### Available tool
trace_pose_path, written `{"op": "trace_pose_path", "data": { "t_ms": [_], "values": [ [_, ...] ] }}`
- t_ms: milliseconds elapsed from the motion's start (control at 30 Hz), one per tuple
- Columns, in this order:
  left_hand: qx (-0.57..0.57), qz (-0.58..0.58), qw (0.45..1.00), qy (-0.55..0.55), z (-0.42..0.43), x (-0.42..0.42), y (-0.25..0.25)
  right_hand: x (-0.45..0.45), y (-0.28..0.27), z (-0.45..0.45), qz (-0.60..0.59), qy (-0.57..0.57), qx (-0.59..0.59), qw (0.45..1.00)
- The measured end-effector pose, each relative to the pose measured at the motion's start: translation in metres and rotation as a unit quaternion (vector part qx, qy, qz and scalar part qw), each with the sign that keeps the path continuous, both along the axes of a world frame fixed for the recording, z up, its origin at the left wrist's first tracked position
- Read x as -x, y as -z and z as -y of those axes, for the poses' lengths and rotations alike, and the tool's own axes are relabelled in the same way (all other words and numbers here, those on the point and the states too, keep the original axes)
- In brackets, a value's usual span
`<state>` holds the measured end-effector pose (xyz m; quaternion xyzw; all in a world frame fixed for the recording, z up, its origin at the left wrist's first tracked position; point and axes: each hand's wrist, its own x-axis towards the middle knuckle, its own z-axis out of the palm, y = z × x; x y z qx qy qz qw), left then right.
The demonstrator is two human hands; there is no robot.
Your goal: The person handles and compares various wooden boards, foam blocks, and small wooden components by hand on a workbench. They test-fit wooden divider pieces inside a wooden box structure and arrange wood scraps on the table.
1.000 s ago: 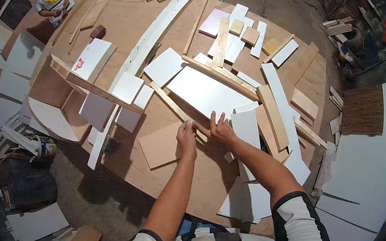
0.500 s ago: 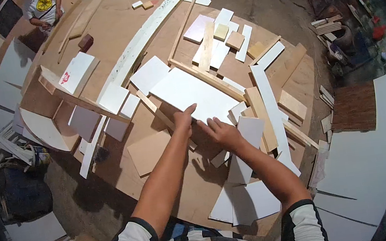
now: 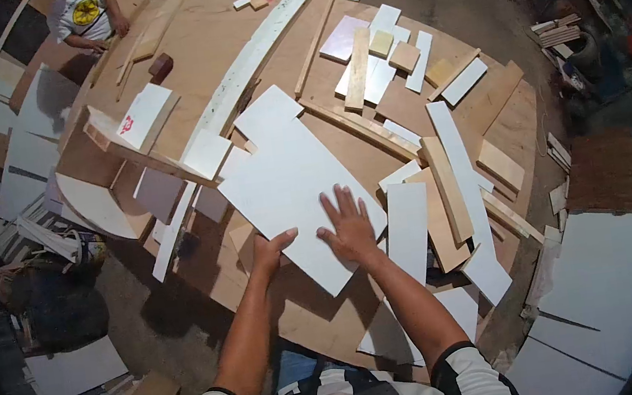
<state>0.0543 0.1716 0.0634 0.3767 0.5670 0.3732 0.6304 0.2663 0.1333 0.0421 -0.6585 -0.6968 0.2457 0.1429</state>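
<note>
A large white rectangular board [image 3: 289, 173] lies across the middle of the work table, its near corner pointing toward me. My left hand [image 3: 268, 257] grips its near left edge, thumb on top and the fingers hidden beneath. On the board's right part rests my right hand [image 3: 347, 229], flat with the fingers spread. Just right of that hand is a narrower white panel [image 3: 409, 225]. A thick wooden block [image 3: 447, 189] leans beside that panel. Past the board's right edge runs a long wooden strip [image 3: 359, 127].
A brown table [image 3: 201, 34] carries many scattered offcuts. To the left stands a wooden frame [image 3: 146, 165] with a white piece marked in red. A long white strip [image 3: 252, 59] crosses the table. Another person [image 3: 86, 24] is at the far left edge. White sheets [image 3: 616, 263] lie at right.
The white board has come nearer to me and turned, its far end swinging left. My left hand has shifted left along its edge; my right hand has spread flat on top.
</note>
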Motion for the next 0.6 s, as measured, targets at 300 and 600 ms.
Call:
{"op": "trace_pose_path", "data": {
  "t_ms": [300,600],
  "values": [
    [0.057,0.027,0.995,0.077,0.054,0.049,-0.005,0.044,-0.021,0.007,0.006,-0.037,-0.053,0.998],
    [0.096,0.017,0.981,0.170,0.088,0.095,-0.007,0.039,0.006,0.019,-0.031,0.119,-0.016,0.992]
  ]
}}
